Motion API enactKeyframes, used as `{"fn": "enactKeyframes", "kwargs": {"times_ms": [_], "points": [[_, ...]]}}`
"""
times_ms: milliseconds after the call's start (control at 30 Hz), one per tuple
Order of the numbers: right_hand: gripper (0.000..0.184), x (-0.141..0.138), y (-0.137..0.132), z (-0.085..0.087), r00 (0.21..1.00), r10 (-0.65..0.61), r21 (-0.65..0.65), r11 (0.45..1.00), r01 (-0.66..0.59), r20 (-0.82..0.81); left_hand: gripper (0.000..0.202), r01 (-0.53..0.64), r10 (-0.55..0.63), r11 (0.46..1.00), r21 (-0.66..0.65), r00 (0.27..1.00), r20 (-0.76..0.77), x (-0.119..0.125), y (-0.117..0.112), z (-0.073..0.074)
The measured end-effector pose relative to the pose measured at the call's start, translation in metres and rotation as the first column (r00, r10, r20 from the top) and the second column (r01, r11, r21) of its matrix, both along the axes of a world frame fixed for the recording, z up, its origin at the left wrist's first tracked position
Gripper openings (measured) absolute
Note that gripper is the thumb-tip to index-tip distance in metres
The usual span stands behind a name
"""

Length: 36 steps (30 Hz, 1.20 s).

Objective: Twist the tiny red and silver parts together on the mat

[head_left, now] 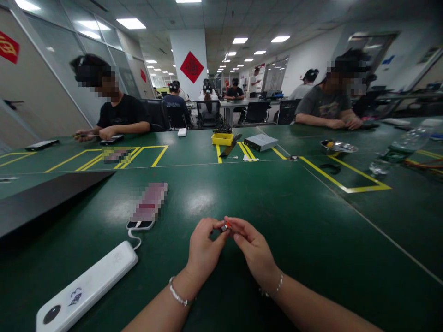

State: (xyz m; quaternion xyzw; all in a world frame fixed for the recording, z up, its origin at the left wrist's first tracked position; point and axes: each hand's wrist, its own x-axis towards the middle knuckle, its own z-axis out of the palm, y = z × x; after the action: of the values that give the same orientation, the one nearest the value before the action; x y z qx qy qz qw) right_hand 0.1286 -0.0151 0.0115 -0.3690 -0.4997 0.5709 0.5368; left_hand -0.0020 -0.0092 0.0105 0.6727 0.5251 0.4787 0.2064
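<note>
My left hand (205, 244) and my right hand (255, 249) meet over the green table (207, 198), fingertips pinched together. Between them is a tiny orange and silvery piece (226, 226), too small to name. The left thumb and forefinger close on it from one side, the right fingertips from the other. The fingers cover most of it. To the left of my hands lies a phone (149, 203) with a white cable plugged into its near end. The cable leads to a long white power bank (86, 286) with handwriting on it.
A dark panel (44, 198) rests at the left. Farther back are a yellow tray (222, 139), a grey box (260, 142), a metal bowl (338, 147) and a clear bottle (398, 147). Two people sit across the table, at left (121, 110) and right (320, 103). Yellow tape marks the tabletop.
</note>
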Motion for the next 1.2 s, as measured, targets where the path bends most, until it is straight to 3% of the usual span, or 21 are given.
{"fn": "enactKeyframes", "kwargs": {"times_ms": [100, 233, 333, 567, 867, 1033, 1200], "points": [[0.02, 0.005, 0.007, -0.001, 0.996, -0.067, -0.061, 0.996, 0.07, 0.05, 0.008, 0.058, -0.05, 0.986, -0.156, 0.997, 0.055, 0.002, 0.002, 0.003], [0.016, 0.011, 0.01, 0.003, 0.99, -0.089, -0.095, 0.99, 0.1, 0.113, 0.013, 0.222, -0.127, 0.905, -0.362, 0.955, 0.267, 0.002, 0.003, 0.008], [0.016, 0.012, 0.008, 0.007, 0.982, -0.093, -0.064, 0.992, 0.105, 0.164, 0.015, 0.286, -0.161, 0.87, -0.402, 0.935, 0.317, 0.002, 0.002, 0.007], [0.019, 0.015, 0.001, 0.009, 0.942, -0.076, 0.142, 0.989, 0.031, 0.327, 0.019, 0.37, -0.292, 0.851, -0.374, 0.923, 0.249, 0.007, -0.002, 0.009], [0.018, 0.019, 0.011, 0.005, 0.966, 0.152, 0.045, 0.985, -0.165, 0.21, 0.026, 0.356, -0.288, 0.833, -0.422, 0.932, 0.219, 0.003, -0.001, 0.013], [0.018, 0.017, 0.013, 0.005, 0.978, 0.198, -0.036, 0.98, -0.196, 0.069, 0.028, 0.369, -0.294, 0.833, -0.412, 0.926, 0.235, 0.0, -0.001, 0.012], [0.017, 0.012, 0.01, 0.006, 0.984, 0.152, -0.127, 0.979, -0.162, -0.088, 0.022, 0.363, -0.314, 0.843, -0.397, 0.931, 0.184, -0.001, 0.004, 0.009]]}}
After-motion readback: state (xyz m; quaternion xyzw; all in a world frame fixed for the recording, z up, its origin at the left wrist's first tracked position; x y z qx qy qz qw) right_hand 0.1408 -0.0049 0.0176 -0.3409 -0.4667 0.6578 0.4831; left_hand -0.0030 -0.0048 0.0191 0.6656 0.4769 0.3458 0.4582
